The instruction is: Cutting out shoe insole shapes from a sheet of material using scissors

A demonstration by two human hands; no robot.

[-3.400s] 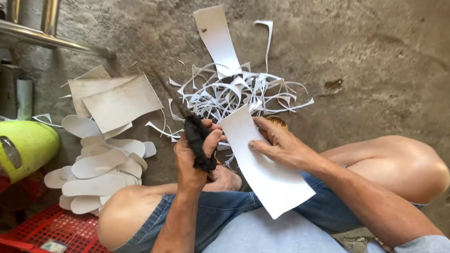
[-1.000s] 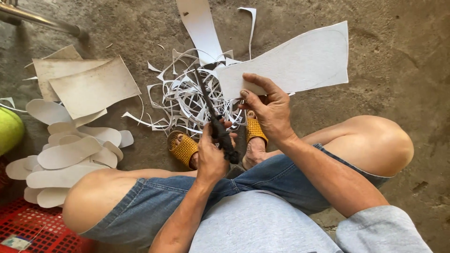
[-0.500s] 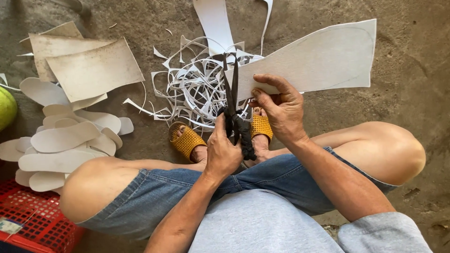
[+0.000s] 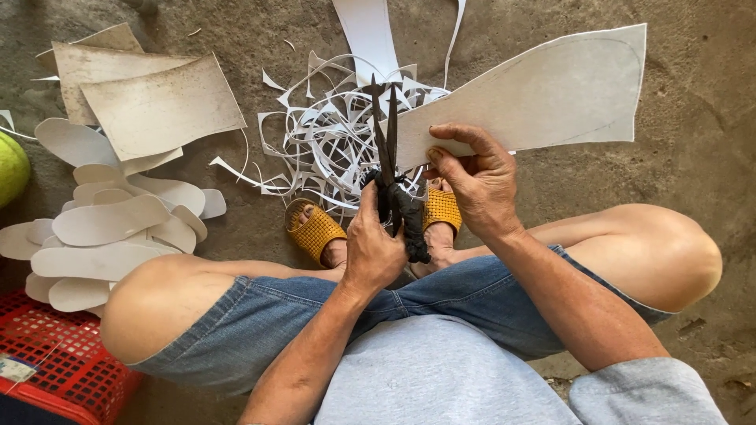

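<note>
My left hand [image 4: 376, 248] grips the black-wrapped handles of a pair of large dark scissors [image 4: 387, 149], blades pointing up and slightly apart. My right hand [image 4: 476, 181] pinches the lower edge of a white sheet [image 4: 543, 94] with a drawn sole outline, held against the blades at its left corner. Both hands work above my crossed legs and yellow woven sandals [image 4: 315, 230].
A tangle of white offcut strips [image 4: 331, 142] lies on the concrete floor ahead. Cut white sole shapes [image 4: 106, 228] pile at left below stacked uncut sheets [image 4: 153, 106]. A red plastic crate [image 4: 55, 354] sits at bottom left, a yellow-green object [image 4: 12, 165] at the left edge.
The scissors swung from a leftward tilt to upright, and the sheet turned so its left corner meets the blades. The view shifted slightly.
</note>
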